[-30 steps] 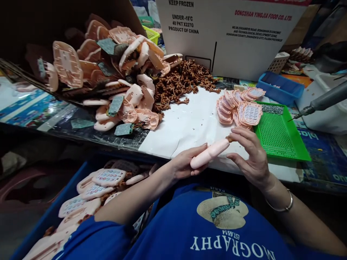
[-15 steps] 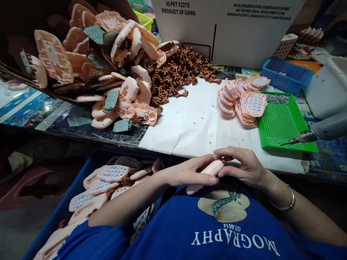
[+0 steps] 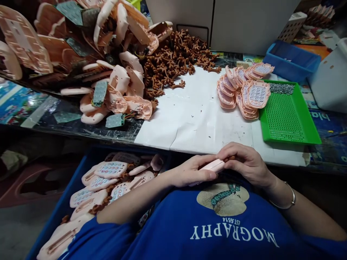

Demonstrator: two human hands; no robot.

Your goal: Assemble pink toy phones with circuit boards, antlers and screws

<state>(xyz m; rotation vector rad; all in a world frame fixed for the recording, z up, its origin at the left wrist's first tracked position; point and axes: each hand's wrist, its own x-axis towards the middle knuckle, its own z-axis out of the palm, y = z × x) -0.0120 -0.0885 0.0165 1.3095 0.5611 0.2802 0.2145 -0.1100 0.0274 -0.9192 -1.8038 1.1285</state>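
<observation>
Close against the blue shirt, my left hand (image 3: 192,171) is wrapped round a pale pink toy phone (image 3: 213,167), its seam edge facing up. My right hand (image 3: 245,162) closes on the phone's far end, where a small brown plastic piece (image 3: 230,158) shows between the fingers. Most of the phone is covered by the hands. Below my left arm, a blue bin (image 3: 63,196) holds several pink toy phones (image 3: 111,169) with round coloured keys and brown pieces.
Pink shell halves (image 3: 119,79) with green circuit boards (image 3: 115,120) heap at the left. Brown bone-like pieces (image 3: 168,57) pile beside them. Keypad panels (image 3: 257,94) stand stacked near a green tray (image 3: 290,115) holding small screws. Behind are a blue tray (image 3: 292,61) and a large carton (image 3: 252,27).
The view has tipped down and shifted. The phone lies flatter, and my right fingers have closed further over its end. The electric screwdriver at the right is out of view.
</observation>
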